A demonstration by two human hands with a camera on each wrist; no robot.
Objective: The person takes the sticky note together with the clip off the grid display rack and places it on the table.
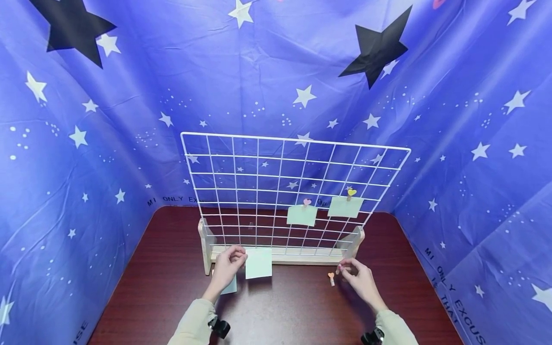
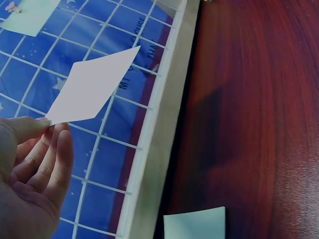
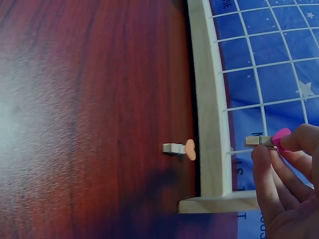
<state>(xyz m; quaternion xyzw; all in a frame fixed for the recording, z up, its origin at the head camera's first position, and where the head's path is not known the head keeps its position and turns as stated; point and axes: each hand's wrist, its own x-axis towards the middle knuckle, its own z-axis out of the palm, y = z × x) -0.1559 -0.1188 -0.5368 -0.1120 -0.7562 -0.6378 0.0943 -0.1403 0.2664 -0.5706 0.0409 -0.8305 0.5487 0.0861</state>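
My left hand [image 1: 229,268] pinches a pale green paper note [image 1: 258,263] by its corner, in front of the lower left part of a white wire grid [image 1: 282,140]. Between the thumb and fingers of my right hand [image 1: 359,278] is a small wooden clothespin [image 3: 260,141] with a pink heart on it. An orange-heart clothespin [image 1: 331,279] lies on the table beside this hand. Two notes hang on the grid: one note [image 1: 302,215] under a pink-heart clip [image 1: 307,202], another note [image 1: 345,207] under a yellow-heart clip [image 1: 351,193].
Partly under the left forearm, another pale note [image 1: 230,286] lies on the dark red wooden table [image 1: 284,306]. The grid stands in a light wooden base [image 1: 297,259] with upright ends. Blue star-patterned cloth [image 1: 258,72] surrounds the table at the back and sides.
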